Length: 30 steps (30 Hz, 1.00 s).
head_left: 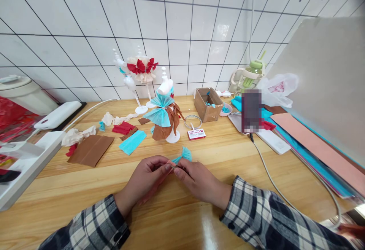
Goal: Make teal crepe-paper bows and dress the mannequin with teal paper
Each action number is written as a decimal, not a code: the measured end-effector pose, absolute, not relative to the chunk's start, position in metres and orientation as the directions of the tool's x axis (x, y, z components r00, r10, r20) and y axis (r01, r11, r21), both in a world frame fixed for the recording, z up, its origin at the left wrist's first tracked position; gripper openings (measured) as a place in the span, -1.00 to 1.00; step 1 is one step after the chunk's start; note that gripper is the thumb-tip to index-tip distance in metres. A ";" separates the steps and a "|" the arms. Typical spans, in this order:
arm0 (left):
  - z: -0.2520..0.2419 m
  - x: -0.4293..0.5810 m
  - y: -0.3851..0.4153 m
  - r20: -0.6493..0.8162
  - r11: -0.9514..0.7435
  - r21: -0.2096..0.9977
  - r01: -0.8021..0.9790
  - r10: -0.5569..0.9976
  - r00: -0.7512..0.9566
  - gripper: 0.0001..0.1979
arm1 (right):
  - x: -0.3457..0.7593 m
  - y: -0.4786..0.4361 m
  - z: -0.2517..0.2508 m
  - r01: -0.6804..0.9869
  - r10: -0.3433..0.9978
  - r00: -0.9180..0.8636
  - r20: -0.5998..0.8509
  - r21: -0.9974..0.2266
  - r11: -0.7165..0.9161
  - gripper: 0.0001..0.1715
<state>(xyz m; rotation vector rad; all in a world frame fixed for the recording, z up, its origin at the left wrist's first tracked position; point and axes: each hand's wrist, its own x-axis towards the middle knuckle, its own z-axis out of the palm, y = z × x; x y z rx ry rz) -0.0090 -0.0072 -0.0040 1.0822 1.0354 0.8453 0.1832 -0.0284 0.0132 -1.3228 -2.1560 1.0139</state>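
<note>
At the lower centre of the head view, the left hand (pixel 148 177) and right hand (pixel 196 181) meet, fingers pinched narrow on a teal paper fan (pixel 184 154) just above the glossy wooden counter (pixel 228 158), which runs back past a paper-dressed figurine (pixel 165 118) to the white tiled wall (pixel 199 25) across the upper frame.

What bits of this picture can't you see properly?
Head view only:
- Base of the teal paper fan: pinched between left hand and right hand, whose fingers cover it.
- Cardboard box: its walls hide most of the inside.
- Upright thing beside the box: a blur patch covers it.
- Red-and-white label: print too small.
</note>
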 end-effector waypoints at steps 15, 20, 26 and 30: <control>-0.006 -0.008 -0.008 -0.225 0.303 0.937 -0.174 0.905 0.362 -0.88 | 0.182 -0.027 0.012 0.541 0.882 -0.471 -0.023 -0.797 0.268 -0.67; -0.004 -0.007 -0.008 -0.217 0.299 0.939 -0.172 0.899 0.380 -0.89 | 0.182 -0.028 0.012 0.558 0.886 -0.462 -0.039 -0.789 0.256 -0.68; -0.007 -0.008 -0.007 -0.215 0.302 0.936 -0.179 0.896 0.388 -0.88 | 0.182 -0.027 0.015 0.561 0.889 -0.456 -0.045 -0.790 0.247 -0.68; -0.004 -0.007 -0.008 -0.229 0.314 0.933 -0.178 0.896 0.380 -0.86 | 0.182 -0.028 0.014 0.558 0.886 -0.461 -0.044 -0.791 0.251 -0.68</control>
